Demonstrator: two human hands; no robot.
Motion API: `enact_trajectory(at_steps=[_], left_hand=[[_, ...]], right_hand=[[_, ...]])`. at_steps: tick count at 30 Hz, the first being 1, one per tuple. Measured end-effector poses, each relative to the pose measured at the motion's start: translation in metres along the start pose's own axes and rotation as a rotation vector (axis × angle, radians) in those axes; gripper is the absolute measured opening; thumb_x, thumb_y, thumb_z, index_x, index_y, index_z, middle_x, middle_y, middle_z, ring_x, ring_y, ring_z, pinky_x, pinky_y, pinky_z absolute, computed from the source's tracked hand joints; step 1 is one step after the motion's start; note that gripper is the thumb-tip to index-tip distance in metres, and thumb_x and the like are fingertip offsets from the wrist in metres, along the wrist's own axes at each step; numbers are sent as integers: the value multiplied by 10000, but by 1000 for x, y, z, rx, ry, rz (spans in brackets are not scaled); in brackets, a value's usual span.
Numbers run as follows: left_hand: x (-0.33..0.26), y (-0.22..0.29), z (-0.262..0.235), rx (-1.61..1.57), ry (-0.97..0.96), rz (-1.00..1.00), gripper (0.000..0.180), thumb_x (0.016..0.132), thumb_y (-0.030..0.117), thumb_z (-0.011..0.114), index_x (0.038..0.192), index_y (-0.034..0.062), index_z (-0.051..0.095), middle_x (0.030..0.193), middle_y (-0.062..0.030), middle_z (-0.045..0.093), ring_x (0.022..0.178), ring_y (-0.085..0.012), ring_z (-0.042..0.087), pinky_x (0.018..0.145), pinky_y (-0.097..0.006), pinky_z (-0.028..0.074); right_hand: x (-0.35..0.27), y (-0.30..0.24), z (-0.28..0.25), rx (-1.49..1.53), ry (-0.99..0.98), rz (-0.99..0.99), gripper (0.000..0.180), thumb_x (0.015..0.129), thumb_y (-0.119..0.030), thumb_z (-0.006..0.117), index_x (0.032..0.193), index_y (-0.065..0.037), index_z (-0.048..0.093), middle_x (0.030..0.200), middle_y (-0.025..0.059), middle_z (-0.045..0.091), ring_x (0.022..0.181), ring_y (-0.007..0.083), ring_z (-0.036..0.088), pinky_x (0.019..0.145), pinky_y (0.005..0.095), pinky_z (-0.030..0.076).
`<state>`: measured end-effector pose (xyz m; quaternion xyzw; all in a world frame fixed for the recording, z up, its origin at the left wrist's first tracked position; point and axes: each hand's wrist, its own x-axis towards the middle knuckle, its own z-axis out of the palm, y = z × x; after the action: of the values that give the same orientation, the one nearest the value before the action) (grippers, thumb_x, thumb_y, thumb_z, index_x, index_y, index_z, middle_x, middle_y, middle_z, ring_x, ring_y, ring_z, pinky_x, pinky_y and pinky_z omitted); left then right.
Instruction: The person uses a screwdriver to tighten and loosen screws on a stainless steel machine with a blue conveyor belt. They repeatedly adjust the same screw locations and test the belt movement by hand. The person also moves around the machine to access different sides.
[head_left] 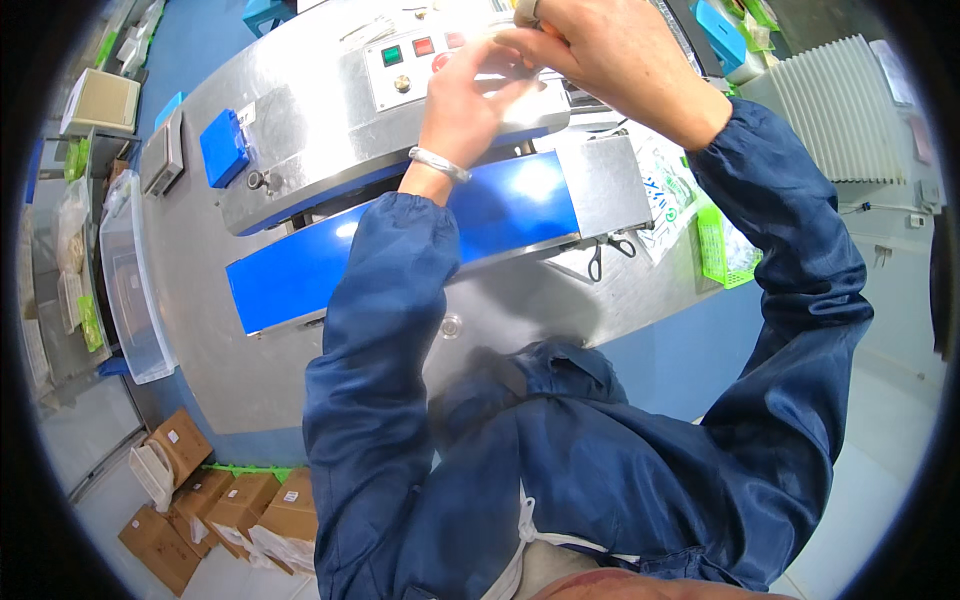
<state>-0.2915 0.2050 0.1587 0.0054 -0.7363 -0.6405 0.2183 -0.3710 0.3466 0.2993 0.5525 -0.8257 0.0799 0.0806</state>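
Both my hands are raised together over the far side of a steel machine (300,120), beside its control panel (385,85). My left hand (465,105) has its fingers bent in toward the other hand. The fingers of my right hand (610,50) are curled, and their tips meet those of the left. Whatever lies between them is too small or hidden to make out. Below my wrists runs a blue conveyor belt (310,265) along the machine's near side. A silvery bracelet (440,163) circles my left wrist.
Black-handled scissors (597,262) lie by the belt's right end. A green basket (722,250) and printed plastic bags (660,190) are to the right. On the left stand a blue block (222,150) and a clear bin (128,280). Cardboard boxes (245,500) sit on the floor.
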Motion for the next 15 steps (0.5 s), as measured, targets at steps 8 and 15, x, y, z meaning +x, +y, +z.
enact_trajectory(at_steps=[8, 15], left_hand=[[2, -6, -14, 151, -83, -39, 286, 947, 98, 695, 1218, 11, 664, 1142, -79, 713, 1022, -148, 673, 929, -275, 532], [1, -3, -8, 97, -26, 23, 258, 953, 70, 669, 1206, 32, 633, 1140, -74, 703, 1061, -144, 659, 952, -287, 523]], right_hand=[[-5, 3, -6, 152, 27, -273, 173, 935, -116, 599, 1030, 27, 623, 1044, 204, 612, 971, 367, 642, 779, 410, 529], [-3, -3, -4, 17, -134, 19, 238, 915, -198, 584, 784, -22, 676, 759, 186, 665, 755, 350, 681, 657, 422, 529]])
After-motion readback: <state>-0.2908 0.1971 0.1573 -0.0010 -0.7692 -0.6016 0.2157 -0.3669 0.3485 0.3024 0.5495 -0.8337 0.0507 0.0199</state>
